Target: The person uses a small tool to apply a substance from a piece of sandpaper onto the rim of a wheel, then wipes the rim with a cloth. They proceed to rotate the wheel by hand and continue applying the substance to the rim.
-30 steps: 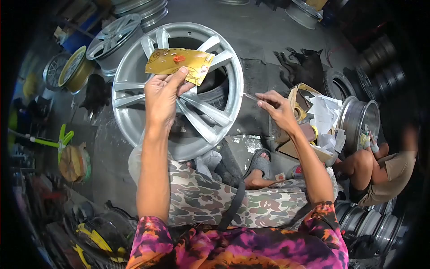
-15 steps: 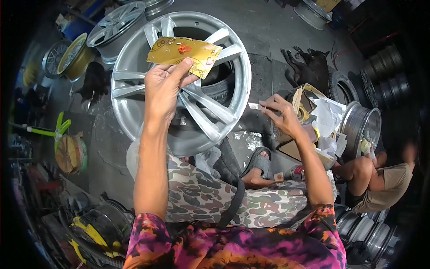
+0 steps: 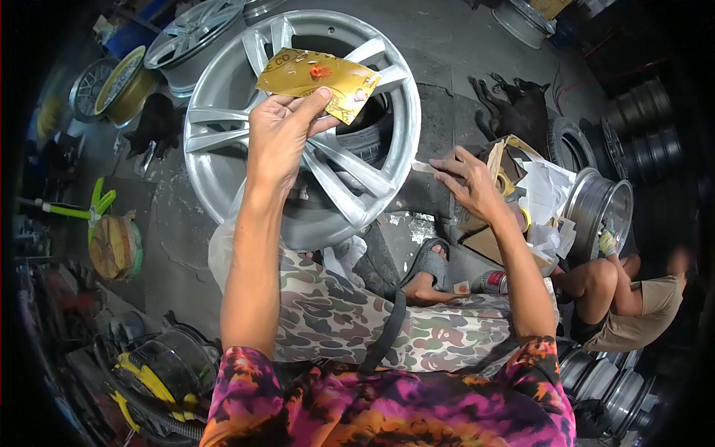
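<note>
**A wheel-repair workshop, worked at floor level**

Car rims lie everywhere on a stained concrete floor — a large silver alloy wheel up front, more wheels stacked behind it, a yellow-edged one at the left and bare steel rims at the right. A worn tyre, a cardboard box of paper scraps and hoses among the clutter fill the gaps.

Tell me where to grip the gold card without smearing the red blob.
Pinch the gold card by its lower edge, coming from below, as the left hand does. The card is thin and flat, and the red blob sits near its upper edge, so the lower strip is probably the safe place.
</note>
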`<state>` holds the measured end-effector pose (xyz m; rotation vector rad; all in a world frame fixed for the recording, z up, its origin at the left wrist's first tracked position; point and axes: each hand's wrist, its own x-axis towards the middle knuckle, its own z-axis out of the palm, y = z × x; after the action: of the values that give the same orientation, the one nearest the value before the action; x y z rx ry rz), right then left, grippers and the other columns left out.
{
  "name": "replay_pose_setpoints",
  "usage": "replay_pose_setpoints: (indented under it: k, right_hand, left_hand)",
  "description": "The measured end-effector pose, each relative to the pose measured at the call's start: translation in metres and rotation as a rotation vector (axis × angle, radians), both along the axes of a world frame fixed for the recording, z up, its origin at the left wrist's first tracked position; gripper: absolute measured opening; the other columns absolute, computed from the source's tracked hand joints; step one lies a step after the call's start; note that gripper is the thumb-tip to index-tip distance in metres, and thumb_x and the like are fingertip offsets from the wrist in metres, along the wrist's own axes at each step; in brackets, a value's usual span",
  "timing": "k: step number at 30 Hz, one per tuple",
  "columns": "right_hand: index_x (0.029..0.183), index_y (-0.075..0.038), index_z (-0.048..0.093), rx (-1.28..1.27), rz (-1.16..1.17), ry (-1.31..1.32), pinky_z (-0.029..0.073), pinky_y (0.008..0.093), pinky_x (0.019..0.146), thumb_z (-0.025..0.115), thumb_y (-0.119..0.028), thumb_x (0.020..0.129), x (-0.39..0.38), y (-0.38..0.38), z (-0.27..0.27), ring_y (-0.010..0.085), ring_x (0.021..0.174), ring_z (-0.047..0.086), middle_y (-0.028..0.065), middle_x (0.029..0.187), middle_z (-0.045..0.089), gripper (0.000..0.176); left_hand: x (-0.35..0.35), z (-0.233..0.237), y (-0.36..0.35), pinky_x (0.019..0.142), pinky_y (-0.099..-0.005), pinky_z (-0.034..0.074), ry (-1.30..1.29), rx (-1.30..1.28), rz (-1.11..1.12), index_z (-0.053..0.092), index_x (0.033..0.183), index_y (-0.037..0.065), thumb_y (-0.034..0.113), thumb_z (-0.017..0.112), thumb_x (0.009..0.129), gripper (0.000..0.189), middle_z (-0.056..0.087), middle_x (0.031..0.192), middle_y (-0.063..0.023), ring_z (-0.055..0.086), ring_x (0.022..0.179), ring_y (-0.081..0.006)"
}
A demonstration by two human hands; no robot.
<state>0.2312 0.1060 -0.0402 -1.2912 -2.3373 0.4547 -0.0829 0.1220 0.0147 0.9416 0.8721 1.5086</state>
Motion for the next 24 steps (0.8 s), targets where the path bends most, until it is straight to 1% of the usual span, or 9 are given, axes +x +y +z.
replay_pose_setpoints:
  k: [3,5,7,9,10,14,16,19,24]
  right_hand:
    - [0.112,0.0,0.071,-0.047,-0.027,0.091,0.049,0.0387,0.076,0.069,-0.007,0.087,-0.005,-0.007,-0.009,0.0316,0.082,0.062,0.0151,0.091,0.059,0.026]
    - [0.113,-0.001,0.07,0.02,-0.077,0.233,0.049,0.0329,0.074,0.07,-0.005,0.087,-0.011,-0.006,-0.029,0.0249,0.083,0.063,0.0126,0.091,0.061,0.027]
    - [0.113,0.0,0.071,0.057,-0.06,0.255,0.05,0.0317,0.075,0.071,-0.003,0.086,-0.013,-0.009,-0.045,0.0229,0.083,0.063,0.0118,0.093,0.062,0.027]
    - [0.113,0.0,0.07,0.027,-0.066,0.26,0.05,0.0327,0.076,0.071,-0.001,0.085,-0.015,-0.02,-0.05,0.0242,0.084,0.063,0.0124,0.093,0.062,0.028]
    - [0.111,0.001,0.07,0.046,-0.038,0.235,0.049,0.0368,0.076,0.07,-0.004,0.085,-0.014,-0.025,-0.047,0.0292,0.082,0.062,0.0141,0.091,0.058,0.026]
    - [0.113,0.0,0.069,0.012,-0.033,0.108,0.048,0.0376,0.076,0.07,-0.004,0.084,-0.011,-0.033,-0.029,0.0297,0.084,0.059,0.0136,0.091,0.055,0.029]
    - [0.115,0.0,0.067,0.181,0.045,0.017,0.048,0.0396,0.079,0.07,-0.003,0.083,-0.014,-0.03,-0.017,0.0311,0.088,0.057,0.0141,0.092,0.052,0.032]
    - [0.115,0.0,0.066,0.264,0.076,-0.141,0.047,0.0414,0.083,0.068,-0.002,0.082,-0.017,-0.02,-0.007,0.0325,0.092,0.055,0.0151,0.095,0.051,0.033]
    - [0.116,0.0,0.066,0.256,-0.001,-0.104,0.047,0.0428,0.085,0.068,-0.002,0.081,-0.008,0.014,-0.001,0.0351,0.096,0.055,0.0171,0.1,0.052,0.035]
  left_hand:
    - [0.003,-0.001,0.001,0.077,-0.0276,0.062,0.011,-0.008,-0.014,0.063,0.113,-0.009,0.008,0.07,0.091,0.029,0.07,0.104,-0.0158,0.072,0.089,-0.0191]
    - [0.005,-0.001,0.0,0.077,-0.028,0.062,0.016,-0.01,-0.019,0.063,0.113,-0.009,0.009,0.07,0.091,0.029,0.07,0.104,-0.0158,0.072,0.09,-0.0194]
    - [0.005,0.001,0.0,0.077,-0.028,0.062,0.001,-0.011,-0.022,0.063,0.113,-0.009,0.008,0.07,0.091,0.029,0.07,0.104,-0.0159,0.072,0.089,-0.0195]
    - [0.002,0.002,0.002,0.077,-0.0279,0.062,0.003,-0.008,-0.011,0.063,0.113,-0.009,0.008,0.07,0.091,0.029,0.07,0.103,-0.0159,0.072,0.089,-0.0194]
    - [0.001,0.001,0.002,0.077,-0.0278,0.062,0.007,-0.013,-0.004,0.063,0.113,-0.009,0.008,0.07,0.091,0.029,0.07,0.103,-0.0159,0.071,0.088,-0.0193]
    - [0.001,0.002,0.001,0.077,-0.0274,0.062,0.008,-0.007,-0.009,0.064,0.112,-0.009,0.008,0.07,0.091,0.028,0.07,0.103,-0.0158,0.071,0.088,-0.019]
    - [0.003,0.0,0.001,0.076,-0.0272,0.062,0.009,-0.007,-0.026,0.064,0.112,-0.009,0.008,0.07,0.091,0.027,0.071,0.102,-0.0157,0.071,0.088,-0.0188]
    - [0.004,0.001,0.001,0.076,-0.0274,0.062,-0.005,-0.001,-0.025,0.064,0.111,-0.009,0.008,0.07,0.091,0.027,0.071,0.102,-0.0157,0.071,0.088,-0.0187]
    - [-0.001,0.0,0.0,0.075,-0.0265,0.062,0.005,0.003,-0.019,0.064,0.112,-0.009,0.008,0.07,0.091,0.028,0.07,0.102,-0.0157,0.072,0.087,-0.0182]
